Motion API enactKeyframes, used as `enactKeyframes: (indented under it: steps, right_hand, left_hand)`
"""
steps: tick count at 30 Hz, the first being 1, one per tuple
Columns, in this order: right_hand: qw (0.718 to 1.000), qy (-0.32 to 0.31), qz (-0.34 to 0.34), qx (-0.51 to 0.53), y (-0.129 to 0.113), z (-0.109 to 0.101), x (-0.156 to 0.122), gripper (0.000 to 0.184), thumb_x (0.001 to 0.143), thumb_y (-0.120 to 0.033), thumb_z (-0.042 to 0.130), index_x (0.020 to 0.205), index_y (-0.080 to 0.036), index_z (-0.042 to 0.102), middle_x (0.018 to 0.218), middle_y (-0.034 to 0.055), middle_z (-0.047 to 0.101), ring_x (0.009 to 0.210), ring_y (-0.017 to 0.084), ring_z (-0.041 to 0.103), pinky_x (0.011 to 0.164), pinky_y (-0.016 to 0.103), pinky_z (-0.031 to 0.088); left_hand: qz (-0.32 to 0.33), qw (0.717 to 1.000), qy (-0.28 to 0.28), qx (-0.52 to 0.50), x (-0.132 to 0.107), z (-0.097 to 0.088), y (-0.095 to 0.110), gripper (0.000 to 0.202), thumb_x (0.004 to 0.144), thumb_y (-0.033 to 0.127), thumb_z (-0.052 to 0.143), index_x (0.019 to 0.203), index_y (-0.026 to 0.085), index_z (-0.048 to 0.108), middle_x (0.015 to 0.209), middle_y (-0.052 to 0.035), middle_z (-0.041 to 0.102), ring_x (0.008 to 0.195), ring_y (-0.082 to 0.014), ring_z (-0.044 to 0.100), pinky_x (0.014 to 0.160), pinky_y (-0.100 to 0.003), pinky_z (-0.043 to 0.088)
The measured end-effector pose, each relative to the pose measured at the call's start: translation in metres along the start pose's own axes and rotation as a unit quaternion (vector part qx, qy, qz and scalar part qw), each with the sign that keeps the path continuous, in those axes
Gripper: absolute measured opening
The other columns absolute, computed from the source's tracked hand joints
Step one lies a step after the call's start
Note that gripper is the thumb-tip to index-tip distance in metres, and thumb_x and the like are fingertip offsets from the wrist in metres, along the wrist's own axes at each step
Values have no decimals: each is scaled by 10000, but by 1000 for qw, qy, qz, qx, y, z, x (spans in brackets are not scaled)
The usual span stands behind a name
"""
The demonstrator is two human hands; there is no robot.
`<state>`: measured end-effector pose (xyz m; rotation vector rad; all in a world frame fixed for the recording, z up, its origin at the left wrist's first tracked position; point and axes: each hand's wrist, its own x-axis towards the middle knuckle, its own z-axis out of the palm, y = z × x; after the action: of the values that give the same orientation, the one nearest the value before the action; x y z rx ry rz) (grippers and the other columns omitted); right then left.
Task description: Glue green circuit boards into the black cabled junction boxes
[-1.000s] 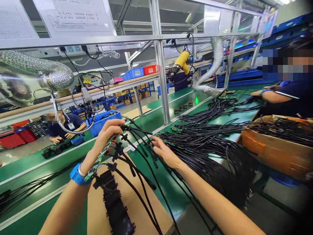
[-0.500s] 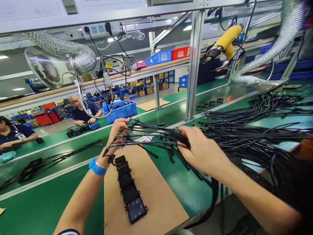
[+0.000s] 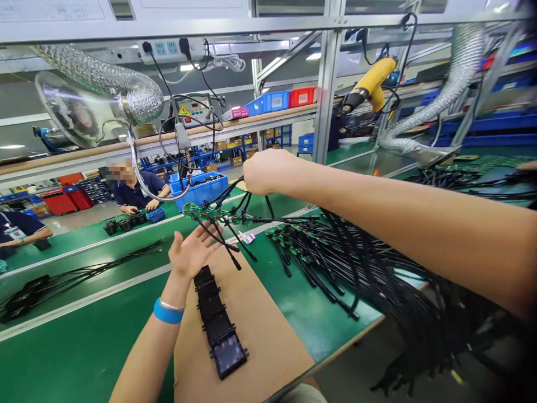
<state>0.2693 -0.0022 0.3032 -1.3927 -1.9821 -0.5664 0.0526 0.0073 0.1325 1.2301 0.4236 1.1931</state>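
Note:
My right hand (image 3: 269,171) is raised and closed around a bundle of black cables (image 3: 230,191). Small green circuit boards (image 3: 201,211) with thin coloured wires hang at the bundle's left end. Palm up and fingers spread, my left hand (image 3: 192,253) is just below these boards; whether the fingertips touch them I cannot tell. Under it, a row of several black plastic housings (image 3: 216,316) lies on a brown cardboard sheet (image 3: 268,330). To the right, a large pile of black cables (image 3: 335,246) with more green boards covers the green bench and hangs over its edge.
A soldering-fume funnel (image 3: 79,112) with a foil duct hangs at upper left. Ahead is a metal post (image 3: 327,95); a yellow power tool (image 3: 371,84) hangs beyond it. Black cables (image 3: 75,274) lie at left. A co-worker (image 3: 138,187) sits across the bench near a blue bin (image 3: 201,189).
My right hand has moved up and left with the cable bundle. My left hand has let go of the wire ends and opened. The green boards now show in front of it.

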Motion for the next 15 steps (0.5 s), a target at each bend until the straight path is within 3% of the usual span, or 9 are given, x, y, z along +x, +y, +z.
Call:
enactKeyframes:
  steps: [2, 5, 7, 10, 13, 15]
  right_hand:
    - [994, -86, 1, -70, -16, -5, 1, 135, 653, -310, 690, 676, -178, 707, 650, 82, 647, 749, 256, 636, 699, 415, 514]
    - [975, -175, 9, -137, -45, -11, -11, 126, 660, -251, 671, 740, -165, 717, 692, 111, 662, 741, 267, 645, 669, 400, 512]
    - [973, -184, -17, -139, -63, -14, -23, 144, 688, -263, 643, 764, -162, 713, 687, 114, 662, 709, 250, 648, 643, 367, 508]
    - [973, -187, -78, -111, -79, -14, -41, 187, 726, -322, 619, 741, -154, 699, 672, 114, 657, 670, 224, 643, 615, 328, 495]
    - [978, -174, -92, -68, -71, -11, -46, 248, 739, -398, 628, 676, -163, 680, 655, 112, 647, 654, 218, 631, 611, 331, 483]
    - [991, -105, -72, -26, -52, -10, -41, 291, 700, -460, 672, 605, -185, 652, 607, 88, 624, 627, 212, 613, 603, 334, 480]
  left_hand:
    - [-42, 998, 17, -32, -4, 12, -5, 675, 633, 693, 684, 1052, 169, 615, 1169, -140, 642, 1112, -306, 603, 941, -451, 481]
    - [-89, 993, 69, -42, 12, 28, -24, 346, 727, 414, 753, 884, 126, 644, 915, -111, 701, 895, -234, 682, 875, -384, 514]
    - [-102, 988, 105, -44, 30, 34, -38, 232, 821, 339, 684, 840, 114, 632, 823, -70, 684, 767, -182, 674, 784, -358, 541]
    - [-87, 985, 144, -43, 53, 41, -51, 205, 916, 316, 583, 956, 118, 615, 889, -37, 652, 750, -144, 638, 703, -323, 548]
    - [-48, 983, 176, -33, 63, 42, -51, 220, 924, 301, 575, 1059, 129, 595, 1001, -53, 630, 820, -154, 629, 712, -325, 551]
    - [-23, 981, 194, -21, 63, 34, -44, 213, 921, 283, 581, 1068, 129, 592, 1015, -55, 624, 834, -158, 628, 717, -328, 553]
